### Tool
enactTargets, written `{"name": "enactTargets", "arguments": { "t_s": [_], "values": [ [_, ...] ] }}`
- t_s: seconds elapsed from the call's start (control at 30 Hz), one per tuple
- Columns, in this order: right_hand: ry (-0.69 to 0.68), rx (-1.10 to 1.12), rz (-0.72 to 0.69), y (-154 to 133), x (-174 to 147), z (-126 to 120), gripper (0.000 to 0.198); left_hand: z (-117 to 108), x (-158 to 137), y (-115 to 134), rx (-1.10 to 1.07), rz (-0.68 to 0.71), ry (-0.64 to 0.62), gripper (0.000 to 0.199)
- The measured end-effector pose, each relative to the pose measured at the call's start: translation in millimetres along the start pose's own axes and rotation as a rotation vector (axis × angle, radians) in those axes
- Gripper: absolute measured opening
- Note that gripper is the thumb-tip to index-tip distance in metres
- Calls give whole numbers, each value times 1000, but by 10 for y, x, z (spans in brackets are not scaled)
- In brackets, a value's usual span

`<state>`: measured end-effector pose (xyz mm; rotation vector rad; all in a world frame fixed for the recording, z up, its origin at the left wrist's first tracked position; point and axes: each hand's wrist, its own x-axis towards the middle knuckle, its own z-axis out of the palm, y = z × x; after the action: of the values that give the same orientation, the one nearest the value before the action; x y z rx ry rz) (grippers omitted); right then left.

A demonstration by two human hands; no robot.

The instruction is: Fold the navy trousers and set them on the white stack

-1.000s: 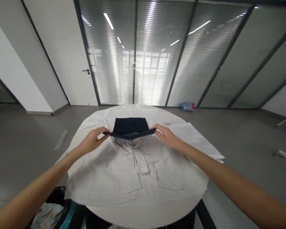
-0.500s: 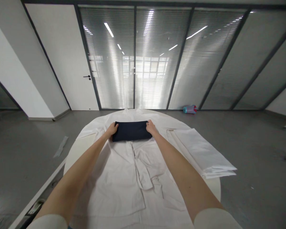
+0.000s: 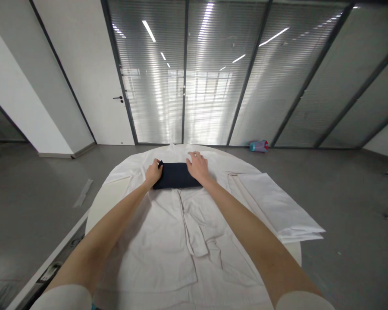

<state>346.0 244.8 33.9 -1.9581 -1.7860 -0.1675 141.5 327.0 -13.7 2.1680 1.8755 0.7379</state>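
The left hand is curled around the left end of a folded dark cloth, its fingers closed on the edge. The right hand is laid flat, palm down, on the right part of the same cloth, pressing rather than gripping. The dark cloth lies on the far part of a white shirt that is spread open over the round tabletop, near the shirt's collar.

A slip is judged possible: since the cloth rests on loose fabric and not on a bare surface, a sideways push could drag the shirt beneath into wrinkles or shift the fold out of square. The grip at only one end could also let the layers fan open if that end were lifted.

To the right, a folded white sheet hangs partly over the tabletop's edge. A small coloured bottle lies on the floor by the glass wall.

Compared with half a second ago, the right hand has been moved from the cloth's right end onto its top, and the cloth appears narrower; the left hand has been kept at its end.
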Motion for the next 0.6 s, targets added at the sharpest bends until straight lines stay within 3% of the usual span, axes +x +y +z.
{"name": "enactTargets", "arguments": {
  "t_s": [0.1,0.27,0.33,0.4,0.5,0.6],
  "values": [
    [-133,-2,-226,-228,-63,122,59,46,-8,16,16,-21,13,28],
    [-391,-1,-125,-230,-74,397,73,17,-30,63,59,-22,25,32],
    [-407,7,-110,-196,-72,436,74,3,-58,124,88,69,84,38],
    [-401,6,-110,-184,-72,444,71,24,-87,200,106,269,130,40],
    [-411,1,-116,-198,-69,444,66,125,-105,271,111,507,5,39],
    [-432,12,-120,-190,-48,449,67,241,-89,239,135,502,-164,44]
  ]
}}
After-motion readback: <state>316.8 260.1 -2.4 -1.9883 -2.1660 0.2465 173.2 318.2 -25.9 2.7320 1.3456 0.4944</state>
